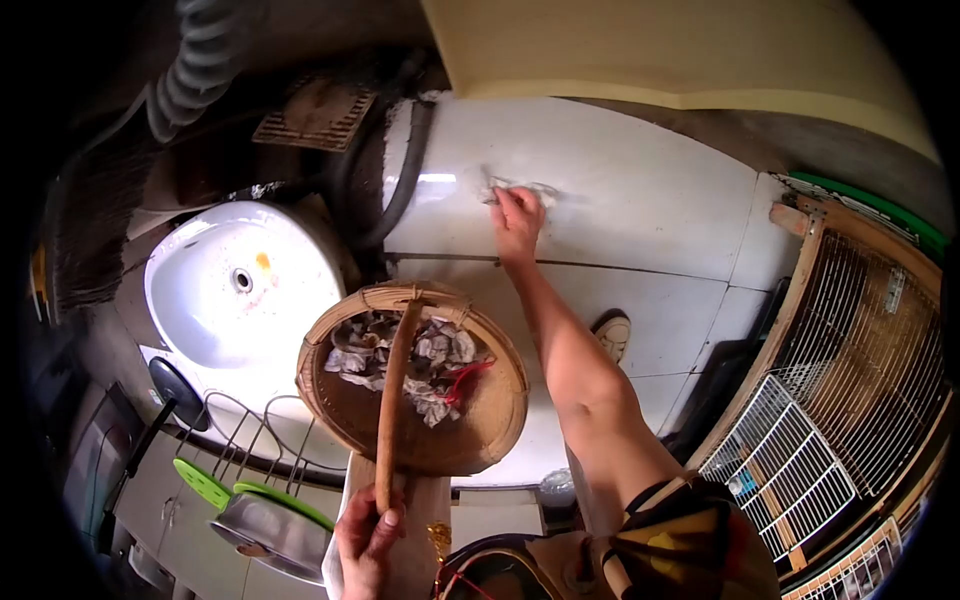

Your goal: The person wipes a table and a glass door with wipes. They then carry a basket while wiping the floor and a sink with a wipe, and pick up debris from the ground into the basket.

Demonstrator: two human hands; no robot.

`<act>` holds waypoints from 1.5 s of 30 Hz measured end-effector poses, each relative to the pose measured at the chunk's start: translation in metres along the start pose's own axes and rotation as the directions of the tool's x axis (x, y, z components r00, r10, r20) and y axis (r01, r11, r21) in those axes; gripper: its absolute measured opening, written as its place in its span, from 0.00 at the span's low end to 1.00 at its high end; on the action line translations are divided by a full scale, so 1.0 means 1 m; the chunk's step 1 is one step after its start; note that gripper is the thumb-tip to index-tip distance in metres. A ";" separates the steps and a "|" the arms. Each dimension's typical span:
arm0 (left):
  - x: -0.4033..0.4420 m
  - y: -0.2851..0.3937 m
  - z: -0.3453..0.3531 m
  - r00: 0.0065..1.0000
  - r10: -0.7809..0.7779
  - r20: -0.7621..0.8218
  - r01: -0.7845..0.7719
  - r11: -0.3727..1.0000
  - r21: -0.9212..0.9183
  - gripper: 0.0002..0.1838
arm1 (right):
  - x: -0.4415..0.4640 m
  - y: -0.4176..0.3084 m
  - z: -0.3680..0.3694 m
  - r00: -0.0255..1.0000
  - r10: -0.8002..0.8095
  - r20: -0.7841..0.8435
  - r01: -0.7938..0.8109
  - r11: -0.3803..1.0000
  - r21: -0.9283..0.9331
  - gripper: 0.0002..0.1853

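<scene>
My left hand [368, 540] is closed round the lower end of a wooden handle [392, 420]. The handle belongs to a round woven basket [500, 425], which holds crumpled greyish scraps [440, 345] and a red strand [466, 380]. Farther forward, my right hand [518, 215] reaches down to the white tiled floor [640, 190]. Its fingers are pinched on a crumpled greyish scrap [545, 190], part of which shows beyond the fingertips.
A white basin [210, 290] stands at the left, with a grey hose [405, 180] behind it. Lower left are a metal pot [270, 530] and a wire rack [235, 440]. A wood-framed wire cage [860, 350] is at the right. A shoe [612, 335] shows beside my right forearm.
</scene>
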State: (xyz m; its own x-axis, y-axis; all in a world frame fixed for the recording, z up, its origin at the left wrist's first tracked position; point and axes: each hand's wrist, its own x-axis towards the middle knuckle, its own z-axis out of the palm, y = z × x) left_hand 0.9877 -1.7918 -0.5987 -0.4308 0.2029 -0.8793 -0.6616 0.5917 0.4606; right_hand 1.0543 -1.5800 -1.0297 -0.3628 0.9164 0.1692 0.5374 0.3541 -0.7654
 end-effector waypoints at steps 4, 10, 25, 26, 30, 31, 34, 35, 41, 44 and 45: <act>-0.004 -0.011 -0.012 1.000 0.025 0.019 -0.024 0.999 -0.045 0.14 | -0.013 -0.048 0.015 0.976 -0.046 0.213 0.040 0.999 0.034 0.03; -0.004 -0.023 -0.014 0.993 0.117 -0.004 -0.116 0.987 -0.107 0.16 | -0.017 0.000 -0.009 0.758 -0.425 0.495 0.440 0.893 0.094 0.06; -0.002 -0.001 0.005 0.991 0.068 0.111 -0.064 0.997 -0.038 0.10 | 0.095 0.161 -0.246 0.773 -0.079 0.629 0.387 0.845 -0.370 0.12; 0.000 0.003 0.008 0.991 0.062 0.120 -0.062 0.998 -0.004 0.08 | 0.106 0.162 -0.254 0.778 -0.084 0.623 0.405 0.825 -0.394 0.12; 0.009 0.002 0.019 0.978 0.096 0.187 -0.097 0.995 0.000 0.08 | 0.131 0.175 -0.264 0.800 -0.060 0.597 0.372 0.830 -0.415 0.13; 0.010 -0.001 0.021 0.978 0.099 0.184 -0.103 0.995 0.014 0.08 | 0.127 0.181 -0.266 0.840 -0.008 0.543 0.285 0.857 -0.429 0.13; 0.010 -0.004 0.030 0.992 0.092 0.084 -0.099 0.991 0.092 0.17 | 0.102 0.200 -0.270 0.939 0.094 0.330 0.077 0.879 -0.470 0.13; 0.010 -0.002 0.032 0.993 0.090 0.076 -0.097 0.991 0.090 0.17 | 0.082 0.207 -0.271 0.965 0.128 0.227 -0.012 0.893 -0.450 0.13; 0.010 -0.006 0.023 0.992 0.080 0.098 -0.088 0.993 0.079 0.17 | -0.005 0.198 -0.224 0.919 0.340 -0.198 -0.391 0.841 -0.374 0.11; 0.007 -0.007 0.023 0.994 0.085 0.063 -0.089 0.994 0.056 0.15 | -0.022 0.176 -0.199 0.889 0.446 -0.105 -0.457 0.846 -0.273 0.10; 0.007 -0.010 0.018 0.993 0.101 0.068 -0.103 0.994 0.039 0.14 | -0.025 0.162 -0.193 0.887 0.461 -0.040 -0.458 0.863 -0.213 0.10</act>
State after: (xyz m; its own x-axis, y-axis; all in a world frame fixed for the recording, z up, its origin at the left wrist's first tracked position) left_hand 1.0023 -1.7825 -0.6119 -0.4526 0.3137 -0.8347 -0.5888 0.5979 0.5439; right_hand 1.2971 -1.5101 -1.0382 -0.0438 0.9831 -0.1775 0.7921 -0.0741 -0.6058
